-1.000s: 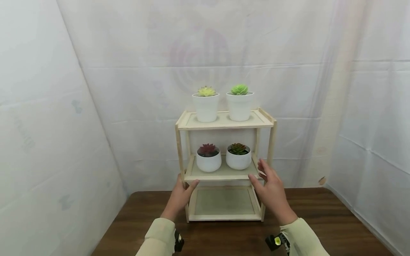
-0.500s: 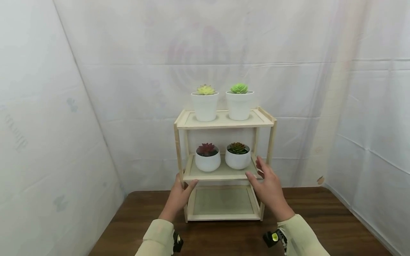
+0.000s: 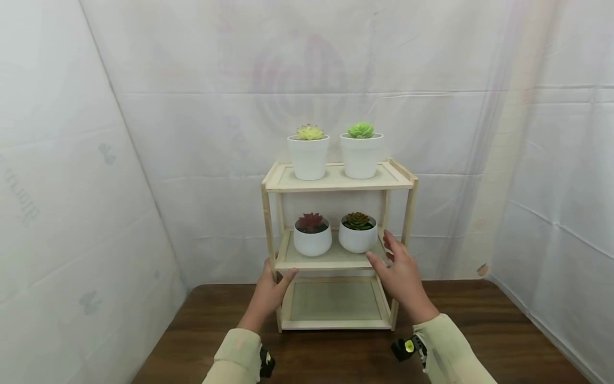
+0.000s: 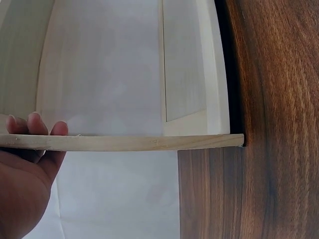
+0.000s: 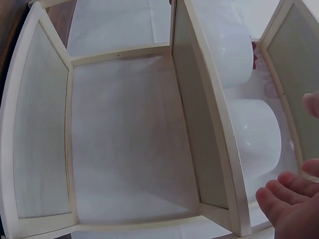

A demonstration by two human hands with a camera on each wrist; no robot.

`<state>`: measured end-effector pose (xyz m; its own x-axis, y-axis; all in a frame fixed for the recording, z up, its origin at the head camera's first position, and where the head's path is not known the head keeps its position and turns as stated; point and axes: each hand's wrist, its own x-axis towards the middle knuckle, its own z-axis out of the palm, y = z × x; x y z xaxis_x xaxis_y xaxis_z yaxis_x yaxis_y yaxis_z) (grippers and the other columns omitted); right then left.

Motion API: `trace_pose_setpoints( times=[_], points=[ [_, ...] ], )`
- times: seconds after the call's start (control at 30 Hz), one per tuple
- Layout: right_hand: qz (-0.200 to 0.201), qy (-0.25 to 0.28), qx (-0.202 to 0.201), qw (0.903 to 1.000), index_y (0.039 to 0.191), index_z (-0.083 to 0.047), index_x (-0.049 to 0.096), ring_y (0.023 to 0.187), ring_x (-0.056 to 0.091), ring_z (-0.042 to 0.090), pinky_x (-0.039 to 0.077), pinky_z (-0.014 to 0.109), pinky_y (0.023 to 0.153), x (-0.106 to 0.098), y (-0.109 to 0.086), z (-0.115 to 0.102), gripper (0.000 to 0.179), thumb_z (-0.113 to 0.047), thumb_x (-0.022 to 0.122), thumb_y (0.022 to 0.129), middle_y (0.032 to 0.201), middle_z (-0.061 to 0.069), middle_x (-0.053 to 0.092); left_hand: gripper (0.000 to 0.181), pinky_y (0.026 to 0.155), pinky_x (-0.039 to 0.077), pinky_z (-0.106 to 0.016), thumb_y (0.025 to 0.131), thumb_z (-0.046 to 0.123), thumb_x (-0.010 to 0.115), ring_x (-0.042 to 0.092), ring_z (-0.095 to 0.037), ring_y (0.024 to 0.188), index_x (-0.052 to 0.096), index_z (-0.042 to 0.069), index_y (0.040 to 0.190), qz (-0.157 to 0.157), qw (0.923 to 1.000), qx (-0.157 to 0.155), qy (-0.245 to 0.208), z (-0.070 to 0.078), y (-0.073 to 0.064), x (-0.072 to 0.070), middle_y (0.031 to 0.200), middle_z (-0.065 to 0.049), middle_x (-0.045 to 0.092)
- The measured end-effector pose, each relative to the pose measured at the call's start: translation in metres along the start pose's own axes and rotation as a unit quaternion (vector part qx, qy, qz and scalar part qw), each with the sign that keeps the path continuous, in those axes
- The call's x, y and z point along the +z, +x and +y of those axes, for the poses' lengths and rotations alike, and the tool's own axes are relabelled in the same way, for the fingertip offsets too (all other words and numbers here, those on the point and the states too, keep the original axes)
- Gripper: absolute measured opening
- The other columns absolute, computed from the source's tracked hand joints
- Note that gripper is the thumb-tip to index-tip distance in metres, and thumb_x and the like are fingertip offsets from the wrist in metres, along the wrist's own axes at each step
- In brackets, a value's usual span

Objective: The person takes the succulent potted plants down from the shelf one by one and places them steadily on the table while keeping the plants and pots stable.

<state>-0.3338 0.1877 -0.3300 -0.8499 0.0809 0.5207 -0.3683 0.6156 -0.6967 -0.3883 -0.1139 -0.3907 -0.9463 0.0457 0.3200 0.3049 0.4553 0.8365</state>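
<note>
My left hand [image 3: 270, 290] grips the left front post of a three-tier wooden shelf [image 3: 336, 265]; in the left wrist view its fingertips [image 4: 60, 128] curl over that post. At the right end of the middle tier, my right hand [image 3: 400, 274] reaches in with spread fingers and holds nothing. Nearest to it is a round white pot [image 3: 357, 238] with a green-and-red succulent. A matching pot [image 3: 312, 243] with a dark red succulent stands to its left. In the right wrist view, the fingers [image 5: 289, 194] are close beside the nearer white pot [image 5: 256, 137].
On the top tier stand two taller white pots, one with a yellow succulent [image 3: 309, 158] and one with a bright green succulent [image 3: 362, 156]. The shelf stands on a dark wooden table [image 3: 216, 314]. White sheeting [image 3: 211, 160] hangs behind and at both sides.
My right hand has shifted slightly left and up, closer to the pot with the green-and-red succulent. The left hand keeps its grip on the post. The pots stay in place.
</note>
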Motion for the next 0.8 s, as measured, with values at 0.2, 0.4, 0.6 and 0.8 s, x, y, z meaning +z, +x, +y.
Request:
trace_pose_setpoints(
  times=[0.2,0.4,0.6,0.8],
  points=[
    [0.003,-0.002,0.004,1.0,0.151,-0.002,0.028,0.132,0.045,0.04,0.044,0.05,0.104,0.002,0.005,0.001,0.08,-0.044,0.063,0.093,0.147,0.023,0.042,0.084,0.09,0.052,-0.049,0.086,0.065,0.057,0.061,-0.027,0.11,0.024,0.021,0.15,0.001,1.0,0.005,-0.001,-0.001,0.0,0.001,0.137,-0.017,0.053],
    [-0.001,-0.017,0.012,0.9998,0.152,-0.005,0.027,0.133,0.045,0.038,0.045,0.05,0.103,0.004,0.01,0.001,0.083,-0.05,0.061,0.092,0.149,0.021,0.041,0.084,0.091,0.051,-0.049,0.087,0.064,0.056,0.059,-0.028,0.112,0.023,0.021,0.151,0.0,0.9999,0.011,0.0,-0.001,-0.001,0.001,0.139,-0.017,0.052],
    [-0.007,-0.03,0.014,0.9994,0.152,-0.004,0.026,0.132,0.045,0.04,0.045,0.052,0.103,0.006,0.015,0.002,0.083,-0.051,0.06,0.092,0.15,0.021,0.04,0.082,0.086,0.052,-0.045,0.089,0.06,0.057,0.06,-0.026,0.105,0.023,0.019,0.151,0.0,0.9998,0.018,0.0,-0.001,-0.002,0.0,0.135,-0.017,0.054],
    [-0.013,-0.037,0.014,0.9991,0.152,-0.005,0.026,0.132,0.045,0.04,0.044,0.051,0.104,0.008,0.02,0.002,0.084,-0.053,0.06,0.092,0.152,0.02,0.037,0.08,0.084,0.053,-0.042,0.09,0.058,0.058,0.06,-0.024,0.103,0.023,0.019,0.151,-0.002,0.9997,0.022,-0.007,0.001,-0.002,0.0,0.132,-0.016,0.056]
  ],
)
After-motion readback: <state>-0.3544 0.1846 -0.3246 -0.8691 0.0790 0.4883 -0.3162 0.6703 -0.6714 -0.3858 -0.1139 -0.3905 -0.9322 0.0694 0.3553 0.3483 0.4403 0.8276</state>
